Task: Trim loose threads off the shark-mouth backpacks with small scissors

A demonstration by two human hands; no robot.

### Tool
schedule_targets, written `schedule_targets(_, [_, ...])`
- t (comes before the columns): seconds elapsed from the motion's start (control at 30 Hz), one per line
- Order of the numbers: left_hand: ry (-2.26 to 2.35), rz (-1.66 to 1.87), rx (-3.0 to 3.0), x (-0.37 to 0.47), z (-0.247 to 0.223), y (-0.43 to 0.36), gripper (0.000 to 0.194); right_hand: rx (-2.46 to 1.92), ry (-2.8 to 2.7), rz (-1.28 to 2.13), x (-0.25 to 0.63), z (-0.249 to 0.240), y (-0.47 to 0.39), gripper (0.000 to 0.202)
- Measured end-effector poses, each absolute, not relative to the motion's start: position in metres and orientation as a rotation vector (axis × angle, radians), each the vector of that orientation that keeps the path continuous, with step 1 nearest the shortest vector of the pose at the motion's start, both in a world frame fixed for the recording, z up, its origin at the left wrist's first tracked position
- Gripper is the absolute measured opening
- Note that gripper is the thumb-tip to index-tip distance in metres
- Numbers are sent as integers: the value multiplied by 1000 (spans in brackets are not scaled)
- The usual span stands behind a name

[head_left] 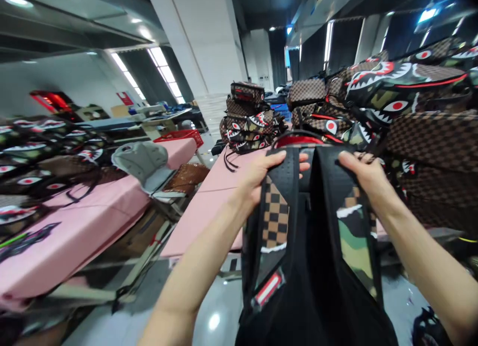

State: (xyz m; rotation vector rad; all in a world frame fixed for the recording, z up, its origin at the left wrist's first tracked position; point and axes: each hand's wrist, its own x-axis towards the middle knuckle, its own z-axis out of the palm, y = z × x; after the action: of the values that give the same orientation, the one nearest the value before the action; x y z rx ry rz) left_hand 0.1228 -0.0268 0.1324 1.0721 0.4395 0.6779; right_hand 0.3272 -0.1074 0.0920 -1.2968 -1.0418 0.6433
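Observation:
A black backpack [309, 286] hangs in front of me with its shoulder straps facing me. Its left strap [276, 216] carries a brown checkered patch and a small red-and-white label; the right strap [354, 241] has a green camouflage patch. My left hand [267, 169] grips the upper left strap, thumb on the near side and fingertips showing past its inner edge. With the thumb over the top of the other strap, my right hand [364, 172] grips it; most of those fingers are hidden behind. Between the hands, a red-edged opening shows at the top.
A pink-covered table [220, 196] lies ahead with a stack of shark-face bags [248, 122]. More checkered bags [429, 152] pile high on the right. Left are another pink table [93, 231] loaded with bags, a grey chair [144, 167] and a red crate [179, 137]. A white pillar [209, 42] rises behind.

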Motion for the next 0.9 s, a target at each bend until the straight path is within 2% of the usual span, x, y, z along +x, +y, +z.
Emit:
schedule_targets(0.1, [587,526,862,140,53,20,33,-1316,-854,890,317,20,-73,38])
schedule_targets(0.17, [611,558,764,139,-6,31,34,-1393,-773,990,308,-41,-70,38])
schedule_targets(0.27, [638,561,663,124,-77,19,39,-1483,-661,1034,294,-115,-86,41])
schedule_targets(0.33, [675,481,585,112,-109,1,47,-1541,-584,1024,286,-144,-98,44])
schedule_targets(0.5, [629,349,386,101,-150,-27,71,-1607,-590,952,279,-164,-96,39])
schedule_targets(0.73, [711,409,385,100,-145,-33,87,-1692,-758,936,296,-162,-93,41])
schedule_targets(0.8, [765,450,380,97,-144,-39,87,-1811,-913,799,304,-157,-97,42])
schedule_targets(0.9, [870,607,428,93,-147,-46,70,-2043,-1138,327,309,-143,-105,47])
